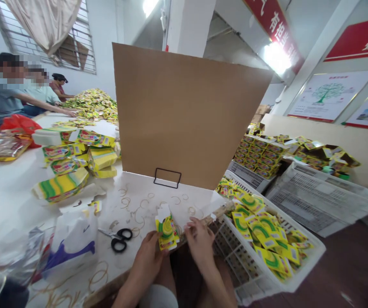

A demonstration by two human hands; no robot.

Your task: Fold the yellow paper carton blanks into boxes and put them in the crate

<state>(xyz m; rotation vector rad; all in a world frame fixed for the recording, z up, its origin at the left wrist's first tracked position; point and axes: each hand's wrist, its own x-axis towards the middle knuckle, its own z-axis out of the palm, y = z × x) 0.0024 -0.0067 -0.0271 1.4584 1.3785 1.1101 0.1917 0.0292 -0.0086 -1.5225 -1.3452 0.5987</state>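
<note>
My left hand [148, 252] is closed on a small yellow-and-green carton [167, 233], its white end flaps standing up at the table's front edge. Just to the right of it, my right hand [200, 240] is held with bent fingers drawn together. Whatever may be between those fingertips is too small to make out. Beside my right hand, a white plastic crate [302, 273] holds many yellow-and-green packets [264, 231]. Black-handled scissors [120, 240] lie on the table to the left of my left hand.
A large cardboard sheet [184, 115] stands upright behind a black wire stand [167, 178]. Rubber bands [135, 220] are scattered over the white table [107, 188]. Flattened carton stacks [63, 184] lie left. Co-workers [1, 94] sit near a packet heap [96, 105]. Filled cartons [257, 156] are stacked right.
</note>
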